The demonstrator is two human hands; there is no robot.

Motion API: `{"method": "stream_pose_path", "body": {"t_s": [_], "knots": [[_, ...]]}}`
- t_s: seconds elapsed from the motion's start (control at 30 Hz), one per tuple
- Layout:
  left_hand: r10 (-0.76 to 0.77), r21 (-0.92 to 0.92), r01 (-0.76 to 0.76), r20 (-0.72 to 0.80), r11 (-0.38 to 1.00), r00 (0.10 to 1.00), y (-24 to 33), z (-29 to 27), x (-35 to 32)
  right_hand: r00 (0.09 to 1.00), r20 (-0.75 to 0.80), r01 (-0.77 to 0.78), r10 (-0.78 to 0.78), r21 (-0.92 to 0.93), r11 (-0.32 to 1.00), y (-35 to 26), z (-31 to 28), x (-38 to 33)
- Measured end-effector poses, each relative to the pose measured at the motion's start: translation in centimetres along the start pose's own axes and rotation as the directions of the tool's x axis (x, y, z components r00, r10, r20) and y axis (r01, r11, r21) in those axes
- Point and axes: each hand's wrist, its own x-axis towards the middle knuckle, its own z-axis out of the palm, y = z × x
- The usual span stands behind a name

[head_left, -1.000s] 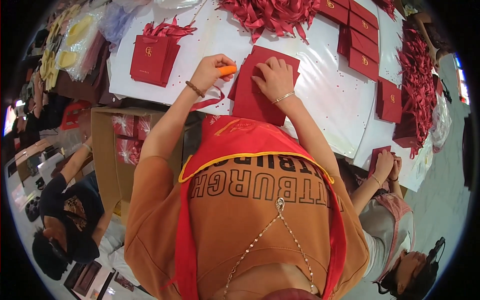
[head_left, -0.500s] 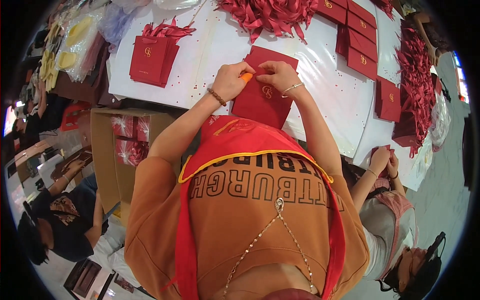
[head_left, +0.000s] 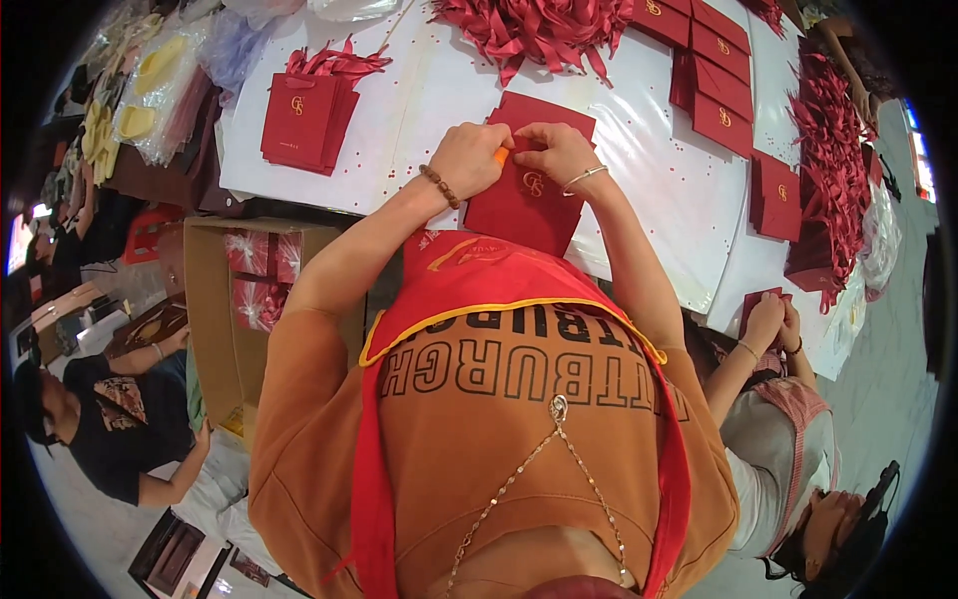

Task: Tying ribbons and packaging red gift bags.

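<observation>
A flat red paper gift bag [head_left: 529, 215] with a gold emblem lies on the white table in front of me, and another red sheet or bag shows behind its top. Over its upper part, my left hand [head_left: 469, 160] is closed, fingers bent into a pinch. A small orange piece [head_left: 501, 156] shows at its thumb; whether it is worn or held I cannot tell. Facing it, my right hand [head_left: 561, 157] pinches with thumb and forefinger close to the left fingertips. Whatever is between the fingers is too small or hidden to make out.
Finished-looking red bags with ribbon handles [head_left: 307, 118] lie at left. Dark red ribbons [head_left: 539, 30] heap at the back; more bags [head_left: 720, 95] stack at right. A cardboard box [head_left: 222, 329] stands at my left. A co-worker's hands [head_left: 768, 321] work at the right table edge.
My left hand has shifted slightly right and turned, with the orange piece now closer to my right fingers. My right hand and the bag have hardly moved.
</observation>
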Motion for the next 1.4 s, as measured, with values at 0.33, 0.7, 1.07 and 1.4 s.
{"method": "stream_pose_path", "body": {"t_s": [0.33, 0.7, 1.07, 1.4], "knots": [[0.163, 0.398, -0.190, 0.102, 0.897, 0.981, 2.3, 0.4, 0.1, 0.997, -0.071, -0.010, 0.005, -0.066, 0.998, -1.2, 0.4, -0.6], [0.066, 0.248, -0.095, 0.123, 0.964, 0.990, 0.6, 0.5, 1.0, 0.996, -0.088, -0.033, 0.034, 0.012, 0.999, 0.4, 0.6, -0.5], [-0.077, -0.127, 0.077, -0.001, 0.989, 0.997, 0.8, -0.1, 1.2, 0.998, -0.067, 0.025, -0.018, 0.113, 0.993, -0.9, 0.4, -0.8], [-0.085, 0.281, 0.023, 0.210, 0.959, 0.974, -1.3, -2.8, 2.6, 0.911, -0.215, 0.259, -0.352, -0.365, 0.894, -0.3, 1.2, -3.5]]}}
